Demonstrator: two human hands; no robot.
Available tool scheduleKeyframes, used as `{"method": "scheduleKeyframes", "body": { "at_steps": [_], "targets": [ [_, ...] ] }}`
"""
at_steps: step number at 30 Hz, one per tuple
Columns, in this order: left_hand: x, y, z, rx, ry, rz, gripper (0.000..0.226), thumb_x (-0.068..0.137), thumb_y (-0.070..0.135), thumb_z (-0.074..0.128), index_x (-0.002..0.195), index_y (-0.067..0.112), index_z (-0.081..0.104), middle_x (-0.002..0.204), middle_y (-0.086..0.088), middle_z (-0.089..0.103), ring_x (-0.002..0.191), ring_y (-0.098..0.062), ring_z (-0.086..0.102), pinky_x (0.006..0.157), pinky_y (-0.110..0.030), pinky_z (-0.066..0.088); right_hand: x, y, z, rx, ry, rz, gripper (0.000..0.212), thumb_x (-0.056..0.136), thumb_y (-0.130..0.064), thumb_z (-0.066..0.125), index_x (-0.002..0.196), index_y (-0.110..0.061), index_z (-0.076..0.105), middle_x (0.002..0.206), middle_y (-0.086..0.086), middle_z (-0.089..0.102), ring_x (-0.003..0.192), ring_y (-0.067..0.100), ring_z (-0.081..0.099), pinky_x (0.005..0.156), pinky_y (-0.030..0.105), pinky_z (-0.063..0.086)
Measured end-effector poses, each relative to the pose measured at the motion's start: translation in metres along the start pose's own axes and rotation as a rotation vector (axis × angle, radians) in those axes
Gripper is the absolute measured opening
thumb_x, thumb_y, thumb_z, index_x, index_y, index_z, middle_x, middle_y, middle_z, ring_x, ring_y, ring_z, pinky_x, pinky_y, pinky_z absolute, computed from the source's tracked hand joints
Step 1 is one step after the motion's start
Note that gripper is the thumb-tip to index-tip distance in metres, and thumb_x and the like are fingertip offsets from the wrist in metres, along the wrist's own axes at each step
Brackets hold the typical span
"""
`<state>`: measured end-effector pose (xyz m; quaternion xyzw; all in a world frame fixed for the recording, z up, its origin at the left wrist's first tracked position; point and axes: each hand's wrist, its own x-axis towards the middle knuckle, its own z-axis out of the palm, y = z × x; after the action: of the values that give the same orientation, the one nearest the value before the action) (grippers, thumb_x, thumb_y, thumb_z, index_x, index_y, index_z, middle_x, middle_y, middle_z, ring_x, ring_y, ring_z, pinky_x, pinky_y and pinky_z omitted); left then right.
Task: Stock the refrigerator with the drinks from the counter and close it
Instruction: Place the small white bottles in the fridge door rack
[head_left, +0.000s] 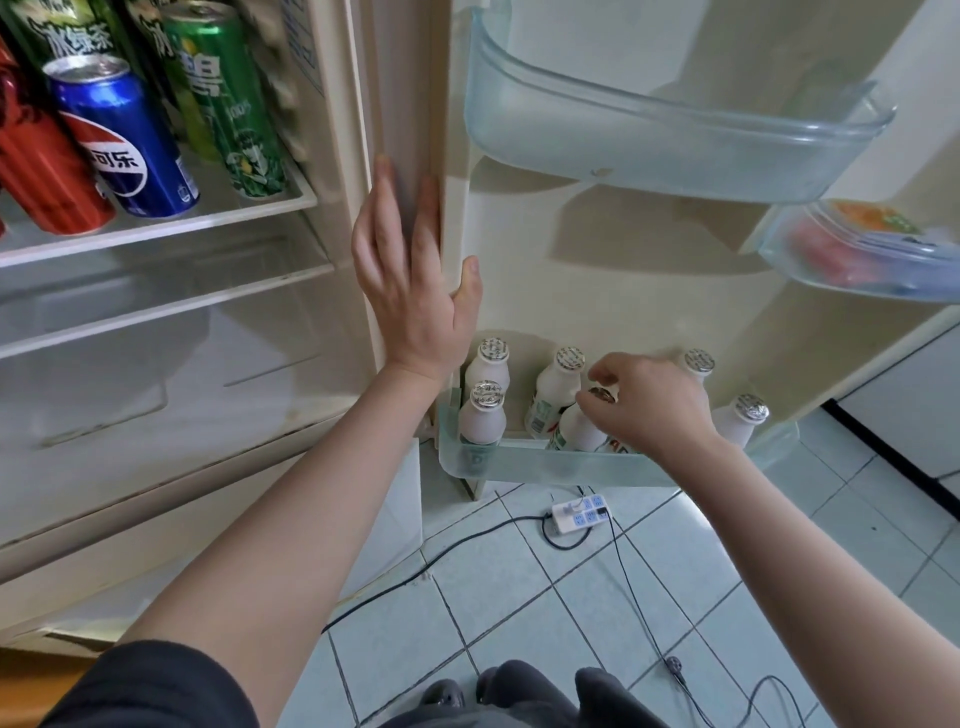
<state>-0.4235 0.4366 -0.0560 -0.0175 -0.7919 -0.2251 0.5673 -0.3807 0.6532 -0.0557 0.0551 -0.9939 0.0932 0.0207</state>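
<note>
- The left grip (410, 270) is lying released, fingers straight, flat against the cream front edge of the refrigerator (358, 130), with its thumb touching the inner face of the open door (597, 270).
- The right grip (649, 405) is reaching down into the bottom door bin (519, 465) and pinching the foil-capped top of a white bottle (576, 431), which is standing slightly tilted at the front of that bin.
- Five more white bottles are crowding the same bin: two at the left end (485, 415), one just behind the pinched bottle (556, 395), and two to the right (740, 418), partly hidden by the wrist.
- The upper door bin (649, 156) is hanging above, and a smaller side bin (857, 249) is holding blurred coloured packets.
- Inside the cabinet, a blue can (124, 140), a green can (228, 104) and a red can (47, 171) are standing on a glass shelf (156, 228), with green-labelled bottles behind them.
- A white power strip (579, 512) and black cables are lying on the tiled floor (519, 597) just below the door bin.
</note>
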Motion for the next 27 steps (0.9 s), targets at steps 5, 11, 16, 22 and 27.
{"method": "scheduleKeyframes", "body": {
  "at_steps": [5, 11, 16, 22, 27],
  "targets": [
    [-0.001, 0.001, -0.001, -0.008, 0.022, -0.008, 0.056, 0.088, 0.034, 0.044, 0.135, 0.002, 0.046, 0.141, -0.034, 0.038, 0.130, -0.031, 0.033, 0.113, -0.031, 0.018, -0.009, 0.002, 0.016, 0.070, -0.028, 0.058, 0.023, 0.086, -0.038, 0.053, 0.094, -0.020, 0.065, 0.086, 0.001, 0.067, 0.083, 0.026, 0.060, 0.061, 0.030, 0.040],
    [0.000, 0.005, -0.004, -0.008, 0.016, -0.032, 0.057, 0.088, 0.034, 0.044, 0.132, -0.002, 0.052, 0.140, -0.035, 0.039, 0.128, -0.030, 0.033, 0.112, -0.030, 0.018, -0.011, -0.004, 0.026, 0.146, 0.055, 0.064, 0.040, 0.088, -0.046, 0.057, 0.076, -0.007, 0.057, 0.068, 0.007, 0.059, 0.065, 0.028, 0.053, 0.048, 0.030, 0.032],
    [0.000, 0.005, -0.005, -0.007, 0.019, -0.034, 0.057, 0.087, 0.034, 0.044, 0.131, -0.002, 0.052, 0.140, -0.035, 0.039, 0.127, -0.029, 0.033, 0.112, -0.031, 0.019, -0.009, -0.011, 0.030, 0.141, 0.066, 0.044, 0.041, 0.089, -0.048, 0.054, 0.069, -0.013, 0.045, 0.061, 0.002, 0.048, 0.063, 0.027, 0.049, 0.048, 0.032, 0.022],
    [-0.001, 0.001, 0.000, -0.005, 0.046, -0.008, 0.057, 0.088, 0.033, 0.044, 0.132, -0.001, 0.050, 0.140, -0.035, 0.039, 0.130, -0.030, 0.034, 0.113, -0.030, 0.017, -0.009, -0.025, 0.037, 0.213, 0.073, 0.043, 0.048, 0.087, -0.053, 0.055, 0.070, -0.008, 0.051, 0.059, 0.006, 0.052, 0.062, 0.027, 0.050, 0.053, 0.034, 0.032],
    [-0.002, -0.004, 0.003, 0.001, 0.039, 0.020, 0.057, 0.090, 0.035, 0.043, 0.135, 0.001, 0.047, 0.141, -0.034, 0.038, 0.131, -0.032, 0.035, 0.113, -0.032, 0.017, -0.006, -0.035, 0.042, 0.260, 0.043, 0.034, 0.042, 0.086, -0.056, 0.053, 0.070, -0.020, 0.040, 0.057, -0.004, 0.045, 0.062, 0.022, 0.046, 0.047, 0.030, 0.025]
  ]
}}
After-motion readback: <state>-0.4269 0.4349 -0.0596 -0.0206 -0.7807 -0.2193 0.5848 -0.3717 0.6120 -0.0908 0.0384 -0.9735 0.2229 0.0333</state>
